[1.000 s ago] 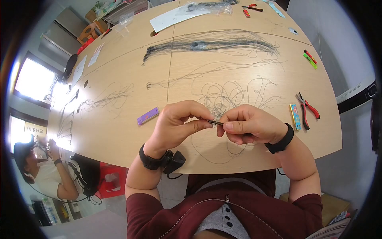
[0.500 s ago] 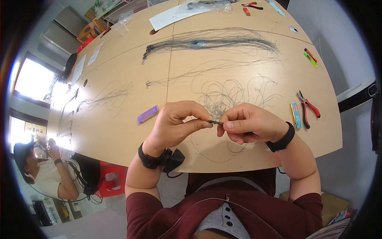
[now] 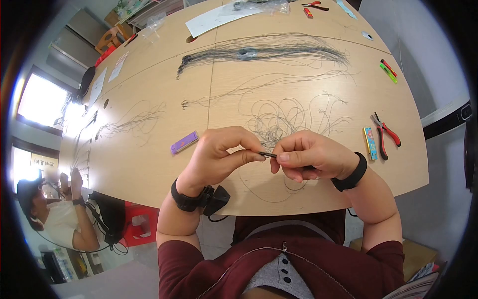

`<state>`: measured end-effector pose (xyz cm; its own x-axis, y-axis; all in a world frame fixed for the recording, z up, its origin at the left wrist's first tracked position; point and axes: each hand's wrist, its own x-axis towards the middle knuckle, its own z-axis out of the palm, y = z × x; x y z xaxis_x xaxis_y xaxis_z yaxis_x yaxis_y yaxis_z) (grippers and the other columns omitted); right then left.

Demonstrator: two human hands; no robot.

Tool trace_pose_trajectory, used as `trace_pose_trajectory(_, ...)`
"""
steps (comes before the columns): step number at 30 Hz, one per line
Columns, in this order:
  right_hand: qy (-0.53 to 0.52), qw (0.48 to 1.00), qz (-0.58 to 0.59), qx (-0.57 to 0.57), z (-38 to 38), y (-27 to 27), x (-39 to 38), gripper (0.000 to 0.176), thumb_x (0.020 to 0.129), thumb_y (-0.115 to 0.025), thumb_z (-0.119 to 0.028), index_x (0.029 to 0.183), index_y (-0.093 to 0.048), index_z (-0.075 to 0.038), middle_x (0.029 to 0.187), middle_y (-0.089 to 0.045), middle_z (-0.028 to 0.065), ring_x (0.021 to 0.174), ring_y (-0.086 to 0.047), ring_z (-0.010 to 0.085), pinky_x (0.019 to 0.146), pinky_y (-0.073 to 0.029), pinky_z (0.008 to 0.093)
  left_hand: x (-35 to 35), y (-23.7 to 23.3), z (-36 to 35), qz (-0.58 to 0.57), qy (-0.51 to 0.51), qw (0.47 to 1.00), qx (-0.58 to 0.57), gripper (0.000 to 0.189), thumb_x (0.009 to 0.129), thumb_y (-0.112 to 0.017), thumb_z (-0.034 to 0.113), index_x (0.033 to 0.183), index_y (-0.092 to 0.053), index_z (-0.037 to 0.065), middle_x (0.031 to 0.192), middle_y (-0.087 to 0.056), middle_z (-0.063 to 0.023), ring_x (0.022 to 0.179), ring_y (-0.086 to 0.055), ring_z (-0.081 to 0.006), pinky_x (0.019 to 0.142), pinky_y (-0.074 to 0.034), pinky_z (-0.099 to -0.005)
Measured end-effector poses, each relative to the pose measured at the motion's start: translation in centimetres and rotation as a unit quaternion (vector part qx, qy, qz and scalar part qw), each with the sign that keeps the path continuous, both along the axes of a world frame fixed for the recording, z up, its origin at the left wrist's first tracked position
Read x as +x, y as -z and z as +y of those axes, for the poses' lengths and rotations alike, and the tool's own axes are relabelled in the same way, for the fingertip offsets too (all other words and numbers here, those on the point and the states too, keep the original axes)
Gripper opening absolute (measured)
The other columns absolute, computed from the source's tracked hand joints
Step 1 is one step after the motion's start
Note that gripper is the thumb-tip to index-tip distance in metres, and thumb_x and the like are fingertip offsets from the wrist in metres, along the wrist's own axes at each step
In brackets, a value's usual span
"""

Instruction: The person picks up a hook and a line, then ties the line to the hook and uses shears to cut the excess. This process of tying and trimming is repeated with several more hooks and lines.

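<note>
A short, thin dark rod-like piece (image 3: 267, 155) spans the gap between my two hands over the table's near side. My left hand (image 3: 219, 152) pinches its left end between thumb and index finger. The right end sits in the pinch of my right hand (image 3: 311, 155), with the other fingers curled. What the piece exactly is, I cannot make out. Just behind my fingers lies a tangle of thin dark wire or line (image 3: 279, 117), with loose loops reaching toward the near edge. A purple box (image 3: 184, 143) rests to the left of my left hand.
Red-handled pliers (image 3: 384, 137) and a blue patterned case (image 3: 370, 143) lie at the right. Long bundled strands (image 3: 264, 52) stretch across the table (image 3: 149, 74) farther back. Red and green items (image 3: 388, 72) are near the right edge. Another person (image 3: 64, 214) sits at the left.
My hands stay nearly in place, still pinching the dark piece, with only slight finger shifts. The person at the left now has both hands raised in view.
</note>
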<state>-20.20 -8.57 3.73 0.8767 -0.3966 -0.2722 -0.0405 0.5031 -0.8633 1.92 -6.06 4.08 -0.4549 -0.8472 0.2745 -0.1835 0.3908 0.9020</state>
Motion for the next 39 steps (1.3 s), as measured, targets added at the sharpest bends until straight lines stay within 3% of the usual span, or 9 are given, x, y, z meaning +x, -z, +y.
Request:
trace_pose_trajectory(16,0.002,1.000,-0.002,0.004,0.17,0.05,0.16,0.028,0.090,-0.054,-0.026,0.088,-0.058,0.001,0.054,-0.050,-0.0003,0.039,-0.034,0.0023,0.036,-0.025,0.0164,0.10,-0.23,0.01,-0.026,0.001,0.999,-0.026,0.009,0.070,-0.071,0.001,0.076,-0.064,0.001,0.071,-0.063,-0.0060,0.065,-0.059,-0.0146,0.058,-0.045,-0.0246)
trace_pose_trajectory(39,0.004,1.000,-0.013,0.010,0.14,0.19,0.22,0.027,0.089,-0.054,-0.026,0.090,-0.057,0.001,0.057,-0.049,0.0003,0.042,-0.034,0.0022,0.036,-0.023,0.0165,-0.02,0.17,-0.11,-0.004,0.024,0.999,0.047,0.010,0.070,-0.070,-0.001,0.079,-0.065,0.001,0.074,-0.064,-0.0061,0.069,-0.060,-0.0135,0.063,-0.047,-0.0244)
